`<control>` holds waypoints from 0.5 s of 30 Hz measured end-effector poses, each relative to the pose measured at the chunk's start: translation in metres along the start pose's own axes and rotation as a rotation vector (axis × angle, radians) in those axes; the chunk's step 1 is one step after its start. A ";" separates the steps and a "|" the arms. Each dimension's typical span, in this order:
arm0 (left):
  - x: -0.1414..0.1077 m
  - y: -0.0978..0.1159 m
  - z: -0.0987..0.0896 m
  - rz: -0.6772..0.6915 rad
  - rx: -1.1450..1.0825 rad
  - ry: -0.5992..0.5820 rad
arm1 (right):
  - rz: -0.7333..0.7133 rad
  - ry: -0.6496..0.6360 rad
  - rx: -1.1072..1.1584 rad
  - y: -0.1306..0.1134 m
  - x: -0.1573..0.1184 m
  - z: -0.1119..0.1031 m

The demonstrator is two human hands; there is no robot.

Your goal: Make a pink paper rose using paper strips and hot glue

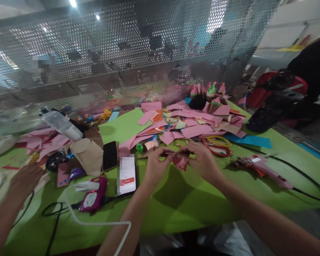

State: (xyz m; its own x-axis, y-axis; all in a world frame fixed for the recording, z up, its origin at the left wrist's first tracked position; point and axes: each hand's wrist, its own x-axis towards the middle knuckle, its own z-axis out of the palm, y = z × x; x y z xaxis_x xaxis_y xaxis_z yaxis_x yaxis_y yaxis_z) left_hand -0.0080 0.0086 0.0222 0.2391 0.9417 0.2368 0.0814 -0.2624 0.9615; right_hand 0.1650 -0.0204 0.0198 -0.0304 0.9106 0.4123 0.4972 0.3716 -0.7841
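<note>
Near the middle of the green table, my left hand (158,164) pinches the left side of a small folded pink paper piece (179,162). My right hand (201,160) grips the same piece from the right, its fingers closed. The pink piece hangs a little below the fingertips, above the tabletop. A thin strip or stick seems to run between both hands; its details are too small to tell. Behind the hands lies a heap of pink paper strips (197,130). A lit phone (126,175) rests left of my left hand.
A pink glue gun (269,170) with a black cable lies at right. Red-handled scissors (216,146) are behind my right hand. At left are a purple power socket (93,195), a dark phone (110,155), a clear bottle (62,125) and another person's hand (29,177). A metal mesh screen (122,53) stands behind.
</note>
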 end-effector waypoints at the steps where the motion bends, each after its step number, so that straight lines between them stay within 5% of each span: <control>1: 0.000 -0.001 0.000 0.002 0.005 -0.001 | 0.000 -0.025 -0.011 0.000 0.002 -0.001; 15: 0.002 -0.007 -0.003 0.028 0.140 0.022 | 0.157 -0.151 0.129 0.017 0.008 -0.007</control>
State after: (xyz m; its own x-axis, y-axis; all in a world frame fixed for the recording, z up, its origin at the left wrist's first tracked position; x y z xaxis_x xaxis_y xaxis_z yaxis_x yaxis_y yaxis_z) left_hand -0.0107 0.0127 0.0166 0.2220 0.9374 0.2682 0.2091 -0.3144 0.9260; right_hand 0.1792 -0.0085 0.0126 -0.0955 0.9721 0.2143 0.3918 0.2346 -0.8897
